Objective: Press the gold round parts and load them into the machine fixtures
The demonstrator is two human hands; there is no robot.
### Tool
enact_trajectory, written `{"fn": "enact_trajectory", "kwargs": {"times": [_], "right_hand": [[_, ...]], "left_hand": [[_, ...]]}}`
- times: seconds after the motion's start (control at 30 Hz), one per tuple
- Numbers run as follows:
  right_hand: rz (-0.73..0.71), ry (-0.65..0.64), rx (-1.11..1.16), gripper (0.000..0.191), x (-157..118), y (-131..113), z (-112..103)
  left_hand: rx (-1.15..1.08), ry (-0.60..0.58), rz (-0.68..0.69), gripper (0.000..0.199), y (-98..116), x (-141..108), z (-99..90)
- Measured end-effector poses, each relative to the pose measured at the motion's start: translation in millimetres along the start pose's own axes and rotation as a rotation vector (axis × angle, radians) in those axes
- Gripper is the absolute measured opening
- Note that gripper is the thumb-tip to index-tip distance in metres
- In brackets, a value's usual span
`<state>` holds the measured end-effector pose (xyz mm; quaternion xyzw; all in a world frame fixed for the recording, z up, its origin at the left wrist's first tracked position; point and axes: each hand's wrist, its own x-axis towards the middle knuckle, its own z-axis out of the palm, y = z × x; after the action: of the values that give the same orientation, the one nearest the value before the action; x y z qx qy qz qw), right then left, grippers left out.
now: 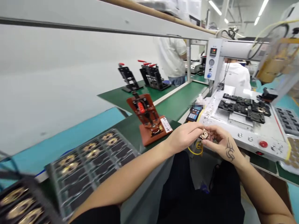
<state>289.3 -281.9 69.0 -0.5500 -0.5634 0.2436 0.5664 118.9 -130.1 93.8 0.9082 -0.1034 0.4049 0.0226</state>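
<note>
Between both hands, above my lap, is a small round gold-coloured metal part [204, 134] with a ring-like face. My left hand [187, 135] grips its left edge, fingers closed and pointing right. The thumb and fingers of my right hand [217, 138] close on its right side. The part is small, so its finer details do not show. Left of my hands stands a reddish-brown clamp fixture [146, 119] with a red handle and a white label. A clear compartment tray [112, 161] lies further left, with several gold parts [90, 150] in its far cells.
To the right stands a white dispensing machine [233, 124] with black fixtures [245, 107] on its bed and a red button [263, 144]. A handheld keypad device [194, 114] leans beside it. Black clamps [153, 76] stand behind. Two people in white shirts are further back.
</note>
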Motion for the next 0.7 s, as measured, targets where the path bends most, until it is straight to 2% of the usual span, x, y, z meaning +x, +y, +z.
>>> {"fn": "enact_trajectory", "kwargs": {"times": [0.17, 0.33, 0.4, 0.43, 0.53, 0.63, 0.7], "right_hand": [[0.079, 0.129, -0.018, 0.042, -20, 2, -40], [0.191, 0.241, -0.041, 0.050, -46, 2, -86], [0.216, 0.332, -0.083, 0.052, -58, 2, -111], [0.228, 0.384, -0.107, 0.053, -64, 3, -124], [0.257, 0.558, -0.199, 0.056, -85, 0, -167], [0.250, 0.695, -0.296, 0.059, -103, -8, -200], [0.216, 0.736, -0.320, 0.061, -116, -14, -209]], "left_hand": [[-0.101, -0.033, 0.084, 0.018, 3, 37, 36.8], [-0.275, -0.046, 0.177, 0.018, 10, 80, 86.3], [-0.387, -0.101, 0.195, 0.012, 10, 102, 104.2], [-0.439, -0.147, 0.188, 0.018, 7, 114, 112.6], [-0.491, -0.331, 0.093, 0.049, -8, 162, 138.7], [-0.347, -0.515, -0.102, 0.046, -29, 220, 172.2], [-0.239, -0.584, -0.205, 0.044, -40, 257, 197.1]]}}
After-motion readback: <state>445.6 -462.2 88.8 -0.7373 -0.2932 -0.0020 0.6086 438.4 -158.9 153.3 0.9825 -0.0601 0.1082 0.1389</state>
